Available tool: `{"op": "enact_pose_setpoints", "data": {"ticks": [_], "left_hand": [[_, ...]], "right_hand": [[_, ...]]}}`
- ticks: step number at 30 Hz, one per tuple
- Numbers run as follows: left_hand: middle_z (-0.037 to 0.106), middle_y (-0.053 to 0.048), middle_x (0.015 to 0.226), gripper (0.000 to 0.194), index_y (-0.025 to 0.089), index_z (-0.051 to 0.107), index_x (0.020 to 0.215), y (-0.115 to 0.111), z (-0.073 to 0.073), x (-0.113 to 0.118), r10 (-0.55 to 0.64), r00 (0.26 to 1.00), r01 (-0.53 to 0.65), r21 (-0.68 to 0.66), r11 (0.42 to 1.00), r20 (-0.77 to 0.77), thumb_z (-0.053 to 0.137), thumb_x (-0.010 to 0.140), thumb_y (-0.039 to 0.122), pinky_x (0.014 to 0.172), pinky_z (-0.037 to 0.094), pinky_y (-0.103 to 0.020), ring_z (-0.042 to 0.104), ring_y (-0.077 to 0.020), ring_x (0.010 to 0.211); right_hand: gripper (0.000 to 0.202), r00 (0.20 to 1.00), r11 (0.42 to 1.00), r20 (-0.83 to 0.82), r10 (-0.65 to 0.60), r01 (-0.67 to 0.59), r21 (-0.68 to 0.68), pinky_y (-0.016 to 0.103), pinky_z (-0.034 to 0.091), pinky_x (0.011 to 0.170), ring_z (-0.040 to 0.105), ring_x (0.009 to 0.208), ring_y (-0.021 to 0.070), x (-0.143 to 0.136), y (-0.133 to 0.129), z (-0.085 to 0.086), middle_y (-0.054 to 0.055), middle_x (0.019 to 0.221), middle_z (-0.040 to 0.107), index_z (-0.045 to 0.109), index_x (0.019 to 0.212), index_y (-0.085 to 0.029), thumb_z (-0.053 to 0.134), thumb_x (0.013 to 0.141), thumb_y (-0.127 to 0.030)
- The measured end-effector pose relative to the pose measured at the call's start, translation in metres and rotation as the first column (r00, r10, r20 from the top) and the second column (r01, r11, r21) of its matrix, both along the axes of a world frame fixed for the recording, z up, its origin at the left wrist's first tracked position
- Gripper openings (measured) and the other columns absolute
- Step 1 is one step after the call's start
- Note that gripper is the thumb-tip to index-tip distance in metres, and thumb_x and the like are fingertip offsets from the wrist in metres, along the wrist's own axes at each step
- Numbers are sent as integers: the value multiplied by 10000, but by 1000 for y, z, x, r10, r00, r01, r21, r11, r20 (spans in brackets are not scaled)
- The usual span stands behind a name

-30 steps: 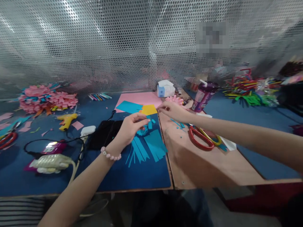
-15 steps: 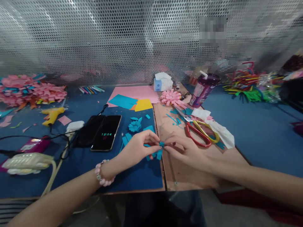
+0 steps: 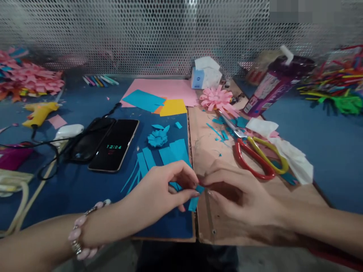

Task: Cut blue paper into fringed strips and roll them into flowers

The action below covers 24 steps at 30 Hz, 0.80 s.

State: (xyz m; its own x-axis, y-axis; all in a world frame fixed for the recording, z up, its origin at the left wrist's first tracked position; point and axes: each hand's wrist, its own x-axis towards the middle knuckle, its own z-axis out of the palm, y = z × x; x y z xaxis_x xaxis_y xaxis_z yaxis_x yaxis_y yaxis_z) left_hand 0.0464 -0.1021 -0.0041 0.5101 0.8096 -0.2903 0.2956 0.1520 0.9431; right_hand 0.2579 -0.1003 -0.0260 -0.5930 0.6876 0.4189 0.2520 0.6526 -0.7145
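My left hand point(image 3: 170, 187) and my right hand point(image 3: 244, 192) meet over the seam between the blue and bare tabletop, fingertips pinched together. Between them is a small piece of blue paper point(image 3: 200, 188), mostly hidden by the fingers. A blue paper strip point(image 3: 193, 204) shows just below the fingertips. Several wider blue paper strips point(image 3: 174, 149) lie under and behind my left hand. Beyond them sits a blue paper flower point(image 3: 157, 137). To the right of my right hand rest scissors point(image 3: 253, 160) with one red and one yellow handle loop.
At left lie a phone point(image 3: 115, 145), cables and a yellow glue gun point(image 3: 39, 113). Farther back are pink paper point(image 3: 167, 88), yellow paper point(image 3: 173, 107), a pink paper flower point(image 3: 216, 99), a tissue pack point(image 3: 205, 73) and a purple cup point(image 3: 272, 87). Crumpled tissue point(image 3: 295, 160) lies beside the scissors.
The view has come closer and tipped down, so the hands and table look larger. My fingers have shifted slightly around the small blue paper piece, which shows less now.
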Motion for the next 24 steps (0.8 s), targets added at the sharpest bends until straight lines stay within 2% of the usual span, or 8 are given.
{"op": "enact_pose_setpoints", "data": {"ticks": [7,11,20,24], "left_hand": [[663,6,823,112,191,600,877,3,-9,-1,-8,999,7,-21,1000,-39,623,787,255,518,555,-186,635,-96,590],[680,-2,848,100,196,617,883,4,-10,-1,-11,998,10,-10,1000,-61,603,792,235,534,563,-183,660,-117,666],[686,4,817,107,178,639,858,7,-5,3,-22,993,24,17,1000,-115,639,760,222,459,525,-155,598,-63,478],[688,9,816,103,183,636,860,9,-4,2,-7,995,8,11,1000,-103,640,768,229,476,530,-160,613,-67,487]], "right_hand": [[138,999,999,43,29,-30,23,235,501,698,594,780,110,-4,3,-2,40,816,644,641,920,-145,582,825,-63],[106,999,999,39,-15,14,32,243,500,656,582,729,113,-5,2,-5,39,774,634,638,888,-148,578,834,-80],[75,995,995,-1,-98,98,-3,236,492,574,594,687,117,-2,-2,-5,41,747,624,621,873,-160,568,848,-113],[115,996,993,-5,-93,93,74,239,501,596,601,714,119,-1,-2,-5,39,783,639,612,904,-181,560,852,-93]]}}
